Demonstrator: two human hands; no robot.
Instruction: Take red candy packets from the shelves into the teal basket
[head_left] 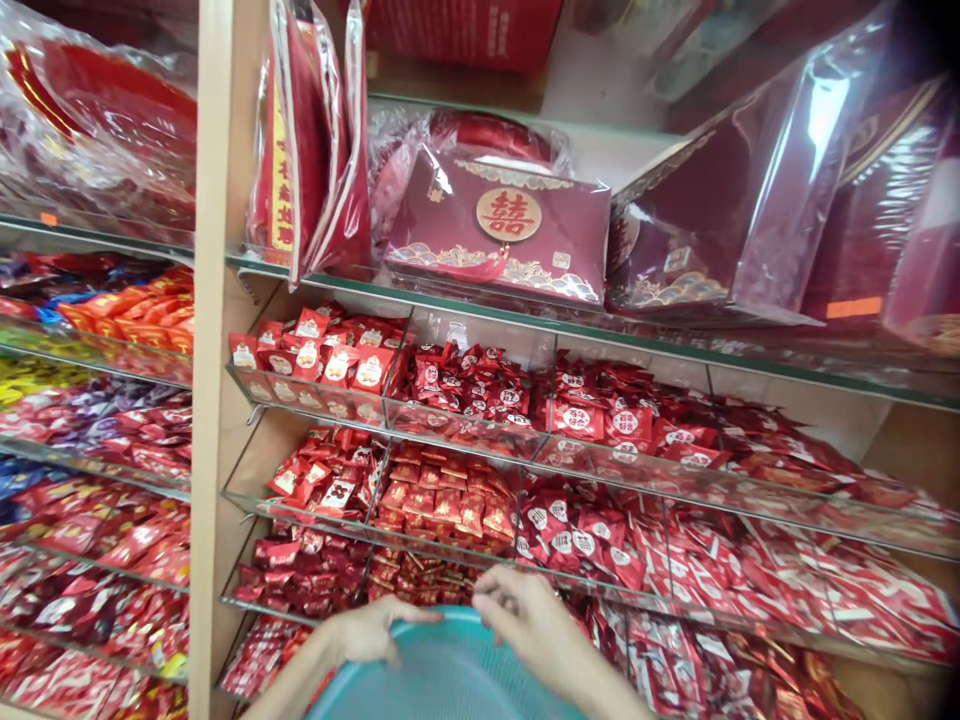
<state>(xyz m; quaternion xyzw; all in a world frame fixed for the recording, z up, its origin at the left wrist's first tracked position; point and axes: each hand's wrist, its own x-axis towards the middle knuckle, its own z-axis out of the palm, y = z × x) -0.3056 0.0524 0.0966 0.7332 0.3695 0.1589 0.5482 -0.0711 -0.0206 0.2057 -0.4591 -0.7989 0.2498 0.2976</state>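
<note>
teal basket (pixel 431 675), lower centre of the frame: the left hand (pixel 375 628) clasps its rim, likely steadying it; the right hand (pixel 521 608) curls by the rim, whether gripping anything i cannot tell.

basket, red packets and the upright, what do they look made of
Basket: probably plastic, semi-matte, going by its even teal colour and fine mesh.
Red packets: likely plastic film or foil, glossy, with creases and highlights.
Upright: wood or laminate, smooth, pale wood tone; which is unclear.
</note>
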